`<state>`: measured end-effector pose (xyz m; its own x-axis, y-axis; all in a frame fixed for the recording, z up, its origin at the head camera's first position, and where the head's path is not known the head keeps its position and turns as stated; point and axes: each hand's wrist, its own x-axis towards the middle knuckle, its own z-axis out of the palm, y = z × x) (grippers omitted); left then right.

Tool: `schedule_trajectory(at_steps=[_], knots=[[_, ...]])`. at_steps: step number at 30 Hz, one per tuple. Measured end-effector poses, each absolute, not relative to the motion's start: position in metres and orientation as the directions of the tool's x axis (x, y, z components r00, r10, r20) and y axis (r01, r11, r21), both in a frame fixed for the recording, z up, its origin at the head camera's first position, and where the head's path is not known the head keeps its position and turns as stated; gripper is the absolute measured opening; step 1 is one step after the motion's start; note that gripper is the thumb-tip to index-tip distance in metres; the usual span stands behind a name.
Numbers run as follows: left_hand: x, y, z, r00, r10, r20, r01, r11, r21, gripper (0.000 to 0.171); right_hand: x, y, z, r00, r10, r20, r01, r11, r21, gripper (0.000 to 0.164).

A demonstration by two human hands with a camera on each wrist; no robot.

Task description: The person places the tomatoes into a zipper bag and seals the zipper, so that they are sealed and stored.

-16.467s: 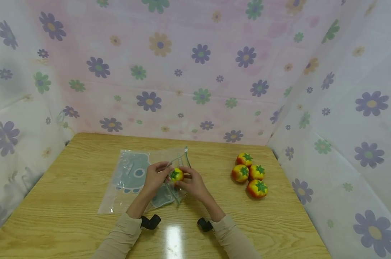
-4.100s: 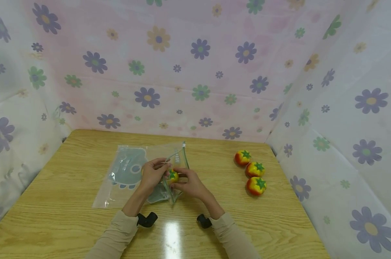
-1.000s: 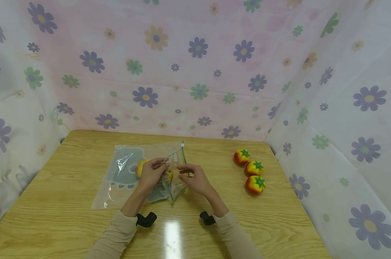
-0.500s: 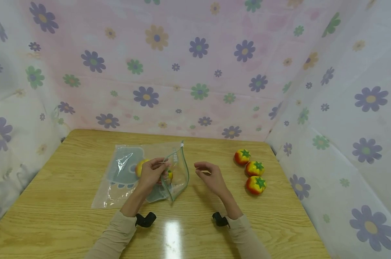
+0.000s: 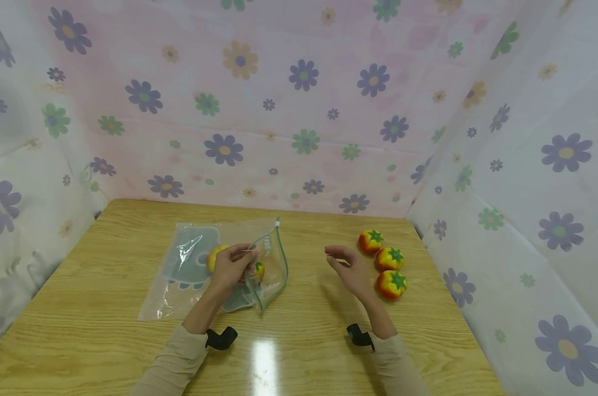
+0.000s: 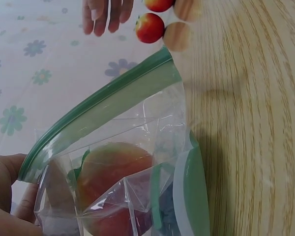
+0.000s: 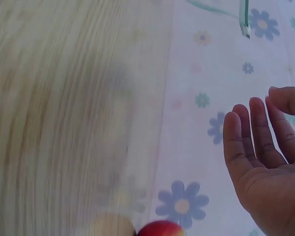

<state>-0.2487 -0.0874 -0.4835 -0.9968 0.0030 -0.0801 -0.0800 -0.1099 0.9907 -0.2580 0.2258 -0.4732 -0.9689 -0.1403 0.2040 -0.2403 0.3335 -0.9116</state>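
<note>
Yellow wood-grain desk (image 5: pixel 313 330) | green-rimmed clear plastic bag (image 5: pixel 190 261), left on desk | left hand (image 5: pixel 229 269): fingers pinching bag | right hand (image 5: pixel 350 269): fingers loosely curved, above desk, right of bag | round red-yellow green-topped fruits (image 5: pixel 390 284): two inside bag, three right

— Anything in the left hand (image 6: pixel 0 191)?
— Yes, holding a clear bag (image 6: pixel 132 115) by the end of its green strip (image 6: pixel 96 109).
— And inside the bag?
— A round red fruit (image 6: pixel 110 172), maybe with a green leaf (image 6: pixel 77 173); hard to tell through the shiny bag.
— And farther off?
— The right hand (image 6: pixel 114 11), near two red fruits (image 6: pixel 150 28). Flowery cloth (image 6: pixel 59 93) behind, and wood table (image 6: pixel 255 123) along the right side.
</note>
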Motion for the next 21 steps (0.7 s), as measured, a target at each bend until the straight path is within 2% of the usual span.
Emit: schedule_trajectory(at_steps=[7, 13, 17, 21], knots=[[-0.248, -0.089, -0.483, -0.997, 0.012, -0.079, -0.079, -0.111, 0.991, 0.038, -0.251, 0.271, -0.467, -0.957, -0.11, 0.267, -0.289, 0.357, -0.888, 0.025], [-0.249, -0.089, -0.483, -0.997, 0.011, -0.082, -0.083, -0.116, 0.99, 0.036, -0.245, 0.316, -0.465, -0.952, -0.062, 0.3, -0.294, 0.459, -0.838, 0.026], [-0.248, -0.088, -0.483, -0.996, 0.014, -0.085, -0.086, -0.112, 0.99, 0.034, -0.239, 0.339, -0.46, -0.964, -0.028, 0.265, -0.236, 0.553, -0.799, 0.032], [-0.248, -0.088, -0.484, -0.996, 0.007, -0.09, -0.09, -0.109, 0.99, 0.033, -0.231, 0.357, -0.454, -0.985, -0.081, 0.155, -0.169, 0.655, -0.736, 0.048]])
